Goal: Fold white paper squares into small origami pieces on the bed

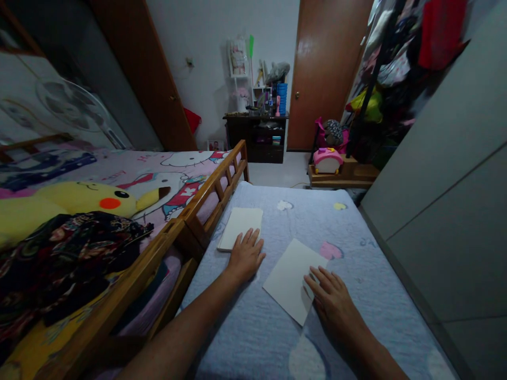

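My left hand (246,255) lies with spread fingers over the lower right corner of a stack of white paper (241,224). Nearer to me and further right, a single white sheet of paper (289,277) rests at an angle on the blue patterned bedsheet (317,216). The fingers of my right hand (330,293) are stretched out over the right edge of that sheet. Whether the fingertips press on the paper or hover just above it, I cannot tell. Neither hand is closed round anything.
A wooden bed rail (198,211) runs along the left, with a yellow plush toy (91,199) and dark floral cloth (67,258) beyond it. A pale cabinet (443,211) borders the right side. Past the bed's far end stand a dark dresser (255,153) and a pink toy case (328,160).
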Demonstrator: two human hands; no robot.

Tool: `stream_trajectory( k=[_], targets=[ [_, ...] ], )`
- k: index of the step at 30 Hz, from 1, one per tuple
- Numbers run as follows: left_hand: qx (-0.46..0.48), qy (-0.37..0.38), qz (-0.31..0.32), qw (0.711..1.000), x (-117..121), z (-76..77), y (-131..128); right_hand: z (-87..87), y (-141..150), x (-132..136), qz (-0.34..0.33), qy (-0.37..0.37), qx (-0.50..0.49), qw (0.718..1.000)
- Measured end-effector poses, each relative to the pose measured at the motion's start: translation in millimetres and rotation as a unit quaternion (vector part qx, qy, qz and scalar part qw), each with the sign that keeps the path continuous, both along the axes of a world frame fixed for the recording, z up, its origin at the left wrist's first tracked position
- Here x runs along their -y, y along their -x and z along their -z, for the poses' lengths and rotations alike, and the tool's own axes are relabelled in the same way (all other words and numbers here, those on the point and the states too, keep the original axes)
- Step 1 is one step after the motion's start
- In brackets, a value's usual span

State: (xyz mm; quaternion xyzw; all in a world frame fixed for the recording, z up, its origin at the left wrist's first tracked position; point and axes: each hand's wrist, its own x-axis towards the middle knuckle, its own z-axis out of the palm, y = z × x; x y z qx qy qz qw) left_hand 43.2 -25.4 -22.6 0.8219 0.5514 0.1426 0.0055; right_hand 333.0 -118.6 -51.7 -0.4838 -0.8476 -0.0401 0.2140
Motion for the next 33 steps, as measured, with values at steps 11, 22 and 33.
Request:
stream_trajectory(
  k=[11,22,33],
  targets=[
    [0.03,0.012,0.051,0.998,9,2.7,18,-10.7,10,4,-0.038,0.046,-0.092,0.994],
    [0.167,0.116,0.213,0.956,60,-15.9,-11,-15.3,-3,1,0.005,0.084,-0.296,0.951],
    [0.286,0.163,0.114,0.937,94,-9.1,-36,-22.2,-3,21,-0.023,0.211,-0.287,0.934]
  ],
)
